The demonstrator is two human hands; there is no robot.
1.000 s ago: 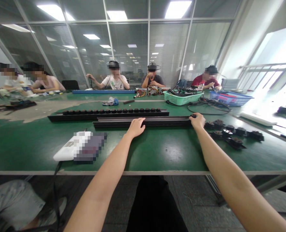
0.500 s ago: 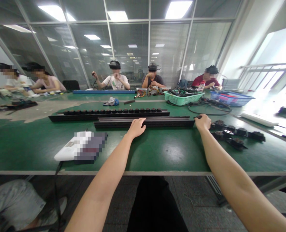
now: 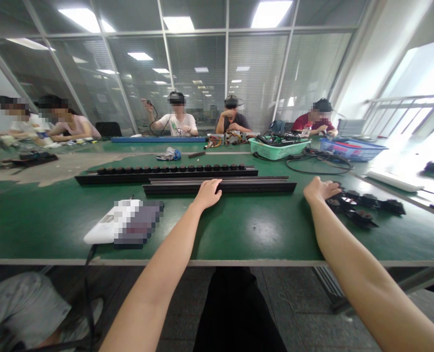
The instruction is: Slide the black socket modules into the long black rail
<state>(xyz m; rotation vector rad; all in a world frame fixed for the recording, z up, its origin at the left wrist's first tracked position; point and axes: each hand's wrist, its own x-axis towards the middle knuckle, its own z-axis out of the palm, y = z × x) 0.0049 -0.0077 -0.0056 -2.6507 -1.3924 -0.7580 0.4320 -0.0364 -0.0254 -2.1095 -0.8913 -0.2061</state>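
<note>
My left hand [image 3: 207, 193] rests on the near edge of a long black rail [image 3: 246, 186] lying across the green table [image 3: 220, 230], fingers curled over it. Behind it lies a second black strip [image 3: 165, 173] carrying a row of round black sockets. My right hand [image 3: 318, 189] is off the rail's right end and reaches over several loose black socket parts [image 3: 359, 208], fingertips touching the nearest one; whether the fingers have closed on it I cannot make out.
A white and grey device [image 3: 123, 227] with a cable lies at the front left. A green basket [image 3: 277, 146] of cables, a blue tray [image 3: 351, 148] and a black cable loop [image 3: 317, 161] sit further back. Several people work at the far side.
My right hand has left the rail's right end and moved right and toward me onto the loose black parts. My left hand has stayed on the rail.
</note>
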